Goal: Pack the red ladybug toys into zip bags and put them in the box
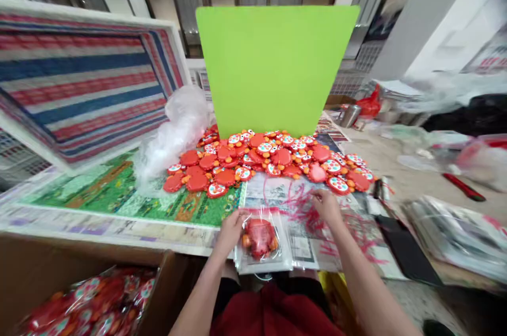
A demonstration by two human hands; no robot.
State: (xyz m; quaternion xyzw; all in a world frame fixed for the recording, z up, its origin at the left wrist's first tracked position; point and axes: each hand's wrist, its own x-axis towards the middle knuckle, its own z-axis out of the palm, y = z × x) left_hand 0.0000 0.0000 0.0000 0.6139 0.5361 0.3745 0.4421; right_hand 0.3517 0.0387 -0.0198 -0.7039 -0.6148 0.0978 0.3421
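Note:
My left hand (233,227) pinches the upper left corner of a clear plastic bag (284,251) at the table's front edge. Inside that bag lies a red crab-shaped toy (259,238) with orange claws, its plain red side up. More clear bags seem stacked beneath it. My right hand (327,208) is apart from the bag, over thin pink strips (295,199) scattered on the printed table cover. Its fingers are drawn together; whatever is between them is too small to make out. Just beyond it spreads a heap of similar crab toys (281,156), some showing white spotted faces.
A green board (277,69) stands behind the heap. Left are crumpled clear plastic (170,132) and a striped, white-framed panel (87,87). A cardboard box (164,278) of bagged toys sits lower left. Right lie a black flat object (407,249), stacked bags (459,233) and a red-handled tool (463,187).

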